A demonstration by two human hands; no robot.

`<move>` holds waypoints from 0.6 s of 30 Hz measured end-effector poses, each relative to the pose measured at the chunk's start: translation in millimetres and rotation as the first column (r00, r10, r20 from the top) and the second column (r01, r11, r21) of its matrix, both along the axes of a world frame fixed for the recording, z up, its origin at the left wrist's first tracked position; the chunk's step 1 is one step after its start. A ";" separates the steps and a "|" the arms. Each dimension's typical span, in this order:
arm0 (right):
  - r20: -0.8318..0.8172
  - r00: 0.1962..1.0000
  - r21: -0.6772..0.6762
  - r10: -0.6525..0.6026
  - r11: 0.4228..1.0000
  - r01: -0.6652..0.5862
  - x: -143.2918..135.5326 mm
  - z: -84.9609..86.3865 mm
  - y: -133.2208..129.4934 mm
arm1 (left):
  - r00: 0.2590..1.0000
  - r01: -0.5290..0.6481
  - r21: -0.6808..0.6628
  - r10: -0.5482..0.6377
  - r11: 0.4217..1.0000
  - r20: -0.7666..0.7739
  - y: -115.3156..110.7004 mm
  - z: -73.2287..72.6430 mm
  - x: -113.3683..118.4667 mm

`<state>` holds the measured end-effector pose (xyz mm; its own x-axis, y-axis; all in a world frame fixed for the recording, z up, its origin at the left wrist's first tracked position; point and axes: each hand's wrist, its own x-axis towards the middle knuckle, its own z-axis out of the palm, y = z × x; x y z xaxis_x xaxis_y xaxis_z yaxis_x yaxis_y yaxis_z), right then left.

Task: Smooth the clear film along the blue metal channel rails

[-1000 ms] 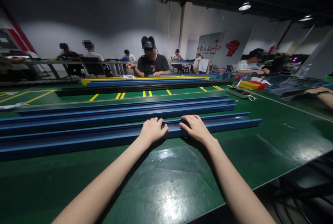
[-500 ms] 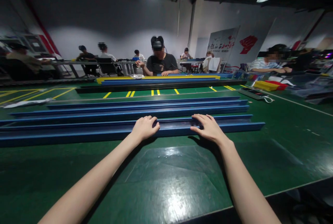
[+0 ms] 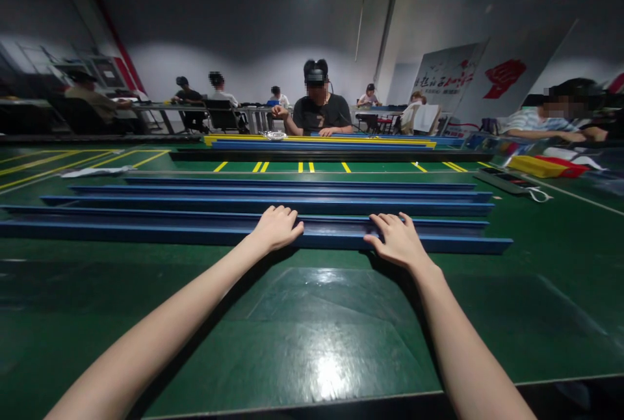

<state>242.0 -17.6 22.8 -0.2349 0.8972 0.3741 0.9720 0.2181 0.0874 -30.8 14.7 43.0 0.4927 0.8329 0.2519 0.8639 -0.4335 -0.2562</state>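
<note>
fingers of the left hand (image 3: 275, 228) are bent over the nearest blue channel rail (image 3: 334, 239), which is laid across the green table (image 3: 170, 342); those of the right hand (image 3: 398, 239) are spread wide over it. whether it is gripped cannot be told. it is judged stiff, smooth and awkwardly long, best held by both walls. compared with a second ago, the hands are set wider apart.

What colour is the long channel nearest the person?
The channel is blue; the head view shows it best.
</note>
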 end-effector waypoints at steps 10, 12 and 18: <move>-0.014 0.997 0.032 0.082 0.996 -0.082 -48.0 -3.1 4.8 | 0.992 0.035 0.022 -0.038 0.999 0.124 -0.7 -10.5 45.2; -0.027 0.994 0.022 0.106 0.994 -0.106 -46.8 -4.7 6.2 | 0.989 0.017 0.028 -0.021 0.999 0.145 0.9 -14.3 47.7; -0.047 0.985 0.024 0.168 0.986 -0.167 -29.9 -8.3 5.6 | 0.990 0.023 0.043 -0.029 0.999 0.137 3.2 -13.5 46.0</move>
